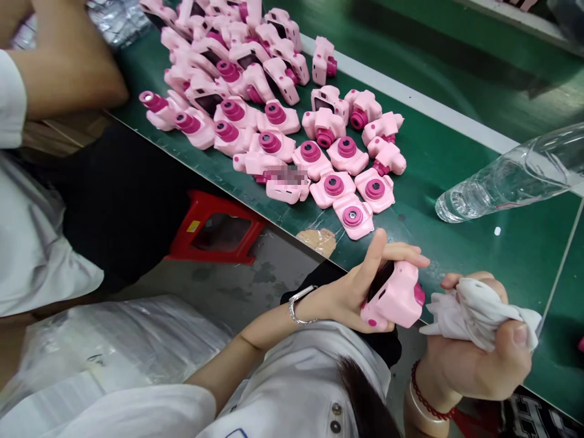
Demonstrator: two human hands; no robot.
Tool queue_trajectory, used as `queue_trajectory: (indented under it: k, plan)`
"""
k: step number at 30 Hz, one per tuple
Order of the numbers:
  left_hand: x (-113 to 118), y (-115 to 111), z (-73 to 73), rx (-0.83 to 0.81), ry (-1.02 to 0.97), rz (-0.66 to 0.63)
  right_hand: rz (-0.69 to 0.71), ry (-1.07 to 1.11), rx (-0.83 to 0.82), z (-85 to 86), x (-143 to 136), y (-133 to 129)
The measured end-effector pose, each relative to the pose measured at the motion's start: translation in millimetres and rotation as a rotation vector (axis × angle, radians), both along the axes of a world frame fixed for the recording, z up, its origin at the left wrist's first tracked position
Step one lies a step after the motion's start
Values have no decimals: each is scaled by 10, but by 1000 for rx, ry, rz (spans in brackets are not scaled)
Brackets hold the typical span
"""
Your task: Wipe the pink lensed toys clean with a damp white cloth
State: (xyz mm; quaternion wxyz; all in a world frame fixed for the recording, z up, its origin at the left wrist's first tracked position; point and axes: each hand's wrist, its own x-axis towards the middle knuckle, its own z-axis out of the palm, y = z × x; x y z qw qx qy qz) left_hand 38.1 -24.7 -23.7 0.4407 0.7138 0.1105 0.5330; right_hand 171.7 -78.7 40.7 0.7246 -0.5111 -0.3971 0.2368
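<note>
A pink toy camera [399,298] with a magenta lens is in my left hand [356,292], tilted, its dark screen turned toward my palm. The thumb and fingers wrap its sides. My right hand [479,359] grips a bunched white cloth [490,310], just right of the camera's lens and apart from it. Both hands are over the near edge of the green table [424,140]. The nearest of the other pink toy cameras [353,216] lies lens up beyond my left hand.
Many more pink toy cameras [246,79] crowd the table's left and far side. A clear plastic bottle [506,176] lies at the right. Another person's arm [73,67] rests at the upper left. A red stool [216,228] and plastic-wrapped bundle [123,340] are below the table edge.
</note>
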Motion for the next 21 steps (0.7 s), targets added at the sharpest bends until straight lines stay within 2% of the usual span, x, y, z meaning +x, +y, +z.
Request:
queue_trajectory:
  k: [4, 6, 10, 13, 15, 18, 21]
  plan:
    - [-20, -34, 3, -21, -45, -58, 37, 13, -66, 39, -50, -22]
    - [-53, -62, 73, -157, -4, -68, 9, 31, -80, 49, -69, -15]
    - [-67, -108, 372, -724, 89, -70, -94, 60, -148, 32, -82, 12]
    - [27, -83, 588, -1166, -22, -82, 27, -169, -125, -11, -66, 24]
    - [102, -41, 670, -1352, -101, -114, 153, -425, -55, -55, -40, 41]
    - [161, 16, 719, -1394, -146, -89, 198, -709, 98, -135, 33, 78]
    - [167, 31, 731, -1388, -157, -13, 226, -871, 231, -185, 146, 86]
